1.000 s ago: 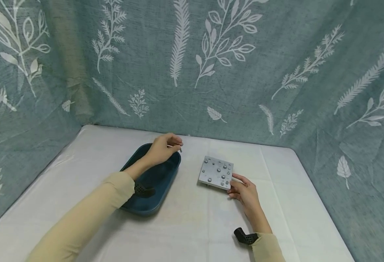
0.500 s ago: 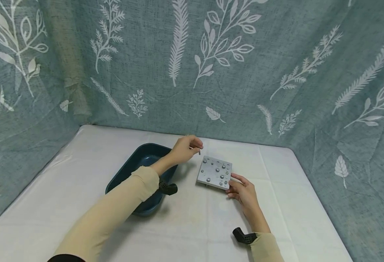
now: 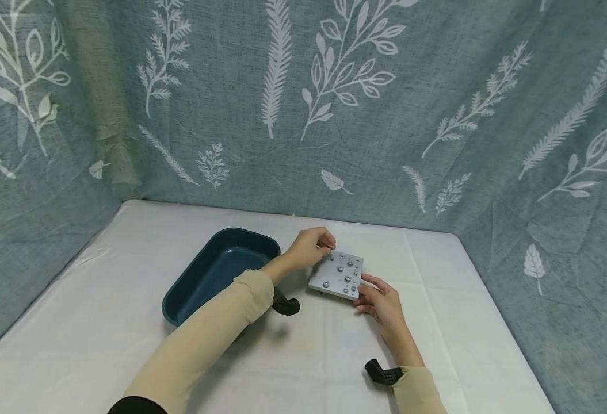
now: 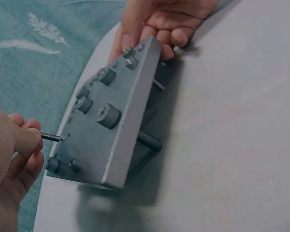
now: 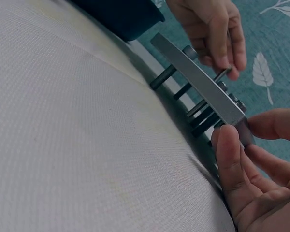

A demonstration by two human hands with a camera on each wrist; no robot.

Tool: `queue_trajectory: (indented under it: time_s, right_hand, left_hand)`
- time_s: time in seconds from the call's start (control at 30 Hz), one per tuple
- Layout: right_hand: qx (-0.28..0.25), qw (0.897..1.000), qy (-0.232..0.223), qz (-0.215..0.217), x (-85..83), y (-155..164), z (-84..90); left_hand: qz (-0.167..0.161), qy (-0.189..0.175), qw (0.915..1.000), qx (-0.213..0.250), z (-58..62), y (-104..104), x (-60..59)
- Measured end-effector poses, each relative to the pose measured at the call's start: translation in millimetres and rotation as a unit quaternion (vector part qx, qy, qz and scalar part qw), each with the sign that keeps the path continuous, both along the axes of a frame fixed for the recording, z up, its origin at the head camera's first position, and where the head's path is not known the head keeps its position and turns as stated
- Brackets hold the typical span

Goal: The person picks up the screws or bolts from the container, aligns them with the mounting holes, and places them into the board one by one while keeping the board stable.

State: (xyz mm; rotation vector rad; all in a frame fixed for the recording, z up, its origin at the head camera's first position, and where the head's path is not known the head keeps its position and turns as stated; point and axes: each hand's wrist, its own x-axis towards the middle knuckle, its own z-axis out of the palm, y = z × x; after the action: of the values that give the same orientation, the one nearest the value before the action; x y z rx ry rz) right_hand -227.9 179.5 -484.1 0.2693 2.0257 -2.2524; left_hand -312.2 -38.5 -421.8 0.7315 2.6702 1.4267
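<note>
A square metal plate (image 3: 334, 277) is fitted with several socket-head screws (image 4: 108, 116), whose threaded shanks stick out underneath. My right hand (image 3: 383, 302) grips the plate by its near right edge, thumb on one side and fingers on the other, as the right wrist view (image 5: 261, 169) shows. Between thumb and fingertips my left hand (image 3: 310, 248) pinches a thin screw (image 4: 50, 137) over the plate's far left part. The screw's tip is at a hole in the plate's face; whether it has entered cannot be told.
A dark blue tray (image 3: 171, 287) stands to the left, partly behind my left forearm. White cloth (image 3: 303, 368) covers the table. A patterned green curtain (image 3: 251, 115) hangs behind it. Black wrist pieces (image 3: 383, 372) stick out from both sleeves.
My left hand has moved right from above the tray to the plate, carrying the screw. My right hand keeps its grip on the plate, which has stayed in place.
</note>
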Motion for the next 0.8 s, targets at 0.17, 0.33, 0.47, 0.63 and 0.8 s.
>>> queue_trajectory:
  time_s: [0.17,0.33,0.47,0.63,0.8]
  right_hand:
    - [0.008,1.000,-0.004,-0.001,1.0,-2.1,0.5]
    - [0.008,1.000,-0.002,-0.004,2.2,-1.8,2.2]
    - [0.008,1.000,-0.003,-0.004,2.1,-1.3,1.8]
    - [0.007,1.000,-0.003,-0.002,2.5,-2.0,1.0]
    - [0.000,1.000,0.000,0.000,2.5,-1.9,1.5]
  left_hand:
    - [0.011,0.021,0.9996,-0.014,-8.4,0.3,-0.9]
    - [0.020,0.036,0.9991,-0.008,-11.1,2.5,-1.3]
    - [0.031,0.040,0.9987,-0.006,-11.4,5.5,-0.8]
    - [0.032,0.046,0.9984,-0.005,-11.5,7.6,0.0]
    - [0.034,0.054,0.9979,-0.011,-12.4,8.9,0.1]
